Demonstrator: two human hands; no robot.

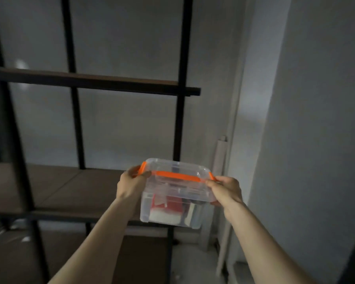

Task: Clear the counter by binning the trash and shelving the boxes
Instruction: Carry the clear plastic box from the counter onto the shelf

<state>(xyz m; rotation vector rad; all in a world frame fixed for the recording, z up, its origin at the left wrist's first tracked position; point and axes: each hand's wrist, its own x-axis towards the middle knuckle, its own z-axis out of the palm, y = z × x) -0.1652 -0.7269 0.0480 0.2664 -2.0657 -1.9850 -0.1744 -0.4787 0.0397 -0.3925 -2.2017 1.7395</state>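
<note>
A clear plastic box (172,201) with an orange handle and orange side clips is held up in front of me, with red and white items visible inside. My left hand (131,185) grips its left end at the clip. My right hand (226,191) grips its right end. The box hangs in the air at the front right corner of the middle shelf board (70,189) of a black-framed rack, near the right post (180,124). Whether its bottom touches the board is hidden by the box itself.
The upper shelf board (94,83) crosses the rack above. A lower board (14,251) lies beneath. Grey walls stand behind and to the right, with a pale pipe (221,154) in the corner beside the rack.
</note>
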